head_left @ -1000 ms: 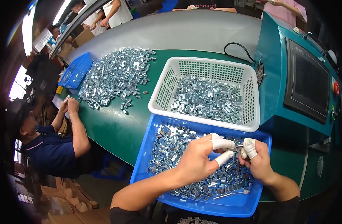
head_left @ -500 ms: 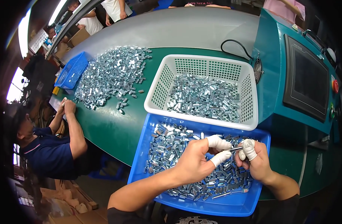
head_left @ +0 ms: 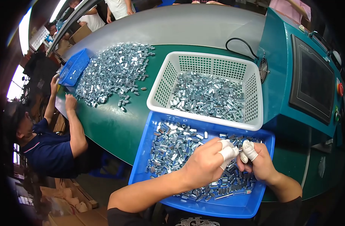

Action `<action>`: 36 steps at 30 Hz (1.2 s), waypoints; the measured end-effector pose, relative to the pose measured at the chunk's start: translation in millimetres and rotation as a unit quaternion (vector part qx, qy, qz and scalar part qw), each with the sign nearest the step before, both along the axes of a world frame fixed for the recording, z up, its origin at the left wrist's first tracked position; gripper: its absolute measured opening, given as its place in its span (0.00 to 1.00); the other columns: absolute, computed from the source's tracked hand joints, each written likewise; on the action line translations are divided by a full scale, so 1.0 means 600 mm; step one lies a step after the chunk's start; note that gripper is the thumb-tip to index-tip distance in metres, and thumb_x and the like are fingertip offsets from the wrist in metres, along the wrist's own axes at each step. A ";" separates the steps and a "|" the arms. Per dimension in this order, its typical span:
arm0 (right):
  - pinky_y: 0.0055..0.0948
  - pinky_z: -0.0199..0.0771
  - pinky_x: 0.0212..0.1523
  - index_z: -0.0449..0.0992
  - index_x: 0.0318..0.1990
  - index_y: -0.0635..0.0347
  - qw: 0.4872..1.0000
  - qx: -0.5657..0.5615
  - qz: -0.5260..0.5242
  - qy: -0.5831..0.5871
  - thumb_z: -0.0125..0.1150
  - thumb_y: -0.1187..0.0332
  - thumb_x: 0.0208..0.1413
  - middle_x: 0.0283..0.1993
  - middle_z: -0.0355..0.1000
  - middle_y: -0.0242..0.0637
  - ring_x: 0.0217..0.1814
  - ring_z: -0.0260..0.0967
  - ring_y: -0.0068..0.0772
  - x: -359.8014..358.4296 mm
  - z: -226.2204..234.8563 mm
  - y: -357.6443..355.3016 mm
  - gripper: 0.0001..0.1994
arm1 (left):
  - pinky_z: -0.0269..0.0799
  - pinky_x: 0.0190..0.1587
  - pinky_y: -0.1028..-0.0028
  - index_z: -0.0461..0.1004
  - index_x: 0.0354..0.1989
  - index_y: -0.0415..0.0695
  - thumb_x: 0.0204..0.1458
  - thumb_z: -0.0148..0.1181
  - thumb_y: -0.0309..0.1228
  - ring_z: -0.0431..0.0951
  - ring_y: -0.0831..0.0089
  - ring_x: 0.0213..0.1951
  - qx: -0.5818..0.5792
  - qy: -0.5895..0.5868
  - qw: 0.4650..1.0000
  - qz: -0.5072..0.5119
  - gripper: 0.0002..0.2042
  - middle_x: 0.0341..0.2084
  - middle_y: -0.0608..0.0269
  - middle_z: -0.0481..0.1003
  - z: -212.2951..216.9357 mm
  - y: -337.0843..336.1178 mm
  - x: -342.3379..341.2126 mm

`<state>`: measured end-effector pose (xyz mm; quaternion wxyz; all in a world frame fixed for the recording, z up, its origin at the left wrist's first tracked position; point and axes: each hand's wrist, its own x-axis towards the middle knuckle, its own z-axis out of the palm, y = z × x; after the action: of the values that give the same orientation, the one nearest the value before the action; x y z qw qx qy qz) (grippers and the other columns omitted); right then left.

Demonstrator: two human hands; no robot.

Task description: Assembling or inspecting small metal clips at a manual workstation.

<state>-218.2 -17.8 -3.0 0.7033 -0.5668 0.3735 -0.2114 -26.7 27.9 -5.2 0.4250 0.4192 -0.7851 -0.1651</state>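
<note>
My left hand (head_left: 212,158) and my right hand (head_left: 258,160) meet over the right half of a blue tray (head_left: 225,211), white covers on several fingertips. Between their pinched fingers shows a short stretch of a slim metal rod (head_left: 240,150); the fingers hide both its ends. Both hands are closed on it. Beneath them the tray holds many long silvery hex nuts (head_left: 172,145). Among the nuts near the tray's front lies a thin metal tool (head_left: 225,196) with a clear handle.
Behind the tray stands a white perforated basket (head_left: 206,119) of similar nuts. A teal machine (head_left: 278,94) with a dark screen is at right. Left lie a heap of nuts (head_left: 112,71) and a tilted blue bin (head_left: 75,67). A co-worker (head_left: 48,147) sits at the far-left table edge.
My left hand has turned and closed in toward my right, so less of the rod shows. The co-worker's hands have moved apart, one up to the blue bin.
</note>
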 end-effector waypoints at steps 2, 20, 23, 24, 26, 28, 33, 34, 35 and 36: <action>0.19 0.51 0.14 0.69 0.27 0.61 1.000 0.025 0.008 0.002 0.39 0.55 0.64 0.16 0.65 0.34 0.11 0.51 0.16 -0.007 -0.002 -0.001 0.21 | 0.72 0.36 0.73 0.75 0.37 0.38 0.42 0.64 0.20 0.76 0.62 0.33 -0.017 -0.015 1.000 -0.010 0.12 0.31 0.58 0.75 0.009 0.001 -0.002; 0.17 0.47 0.12 0.64 0.22 0.58 0.947 0.288 0.081 -0.120 0.35 0.52 0.65 0.15 0.63 0.35 0.10 0.47 0.16 -0.002 0.006 -0.016 0.24 | 0.66 0.22 0.80 0.75 0.32 0.39 0.38 0.70 0.23 0.72 0.77 0.20 -0.002 0.111 0.994 0.019 0.12 0.22 0.61 0.74 0.023 -0.006 -0.013; 0.17 0.47 0.11 0.63 0.21 0.57 0.950 0.281 0.089 -0.107 0.34 0.52 0.65 0.15 0.63 0.35 0.09 0.47 0.16 -0.004 0.005 -0.017 0.24 | 0.65 0.22 0.80 0.75 0.32 0.39 0.38 0.70 0.24 0.71 0.77 0.20 -0.001 0.116 0.993 0.012 0.12 0.21 0.62 0.74 0.023 -0.008 -0.013; 0.17 0.47 0.11 0.63 0.21 0.57 0.950 0.277 0.095 -0.108 0.34 0.51 0.65 0.14 0.63 0.36 0.09 0.47 0.16 -0.006 0.004 -0.016 0.24 | 0.65 0.22 0.80 0.75 0.32 0.39 0.38 0.70 0.24 0.71 0.77 0.20 0.000 0.117 0.993 0.011 0.12 0.21 0.62 0.74 0.023 -0.009 -0.013; 0.17 0.46 0.11 0.62 0.20 0.57 0.951 0.276 0.102 -0.100 0.34 0.51 0.65 0.14 0.63 0.36 0.08 0.47 0.16 -0.005 0.007 -0.016 0.24 | 0.65 0.22 0.80 0.75 0.33 0.39 0.38 0.70 0.24 0.71 0.77 0.20 0.008 0.126 0.992 0.000 0.12 0.21 0.61 0.74 0.023 -0.010 -0.011; 0.18 0.46 0.11 0.62 0.20 0.56 0.951 0.275 0.108 -0.091 0.34 0.51 0.65 0.14 0.63 0.36 0.08 0.46 0.16 -0.005 0.009 -0.015 0.24 | 0.66 0.23 0.80 0.76 0.33 0.39 0.38 0.70 0.24 0.72 0.77 0.21 0.015 0.130 0.991 -0.004 0.12 0.21 0.62 0.74 0.026 -0.009 -0.012; 0.19 0.44 0.11 0.61 0.18 0.55 0.969 0.232 -0.026 -0.079 0.34 0.51 0.64 0.11 0.56 0.29 0.09 0.44 0.15 0.004 0.007 -0.016 0.25 | 0.67 0.27 0.79 0.76 0.30 0.38 0.39 0.68 0.21 0.72 0.77 0.23 0.092 0.093 0.991 0.033 0.09 0.22 0.63 0.74 0.026 -0.017 0.002; 0.18 0.43 0.11 0.61 0.18 0.56 0.976 0.190 -0.029 -0.106 0.35 0.52 0.64 0.11 0.55 0.28 0.09 0.44 0.15 0.000 -0.002 -0.018 0.25 | 0.68 0.30 0.80 0.76 0.31 0.37 0.43 0.65 0.20 0.72 0.80 0.25 0.111 0.131 0.984 0.041 0.07 0.22 0.66 0.73 0.019 -0.025 0.009; 0.18 0.43 0.11 0.61 0.18 0.56 0.974 0.187 -0.053 -0.114 0.34 0.52 0.65 0.12 0.55 0.27 0.09 0.44 0.15 0.000 -0.004 -0.020 0.25 | 0.68 0.29 0.81 0.75 0.35 0.37 0.44 0.64 0.21 0.72 0.80 0.25 0.112 0.172 0.976 0.068 0.09 0.24 0.65 0.74 0.006 -0.033 0.021; 0.18 0.44 0.11 0.61 0.18 0.56 0.972 0.185 -0.076 -0.122 0.34 0.52 0.65 0.12 0.55 0.27 0.09 0.43 0.14 0.000 -0.006 -0.022 0.25 | 0.69 0.27 0.82 0.74 0.38 0.37 0.44 0.64 0.21 0.72 0.81 0.26 0.114 0.212 0.966 0.095 0.11 0.26 0.65 0.74 -0.003 -0.040 0.033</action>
<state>-218.2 -31.0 -6.3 0.8177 -0.3670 0.3599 -0.2592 -6.8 4.0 -7.0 0.5449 0.4928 -0.6099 -0.2971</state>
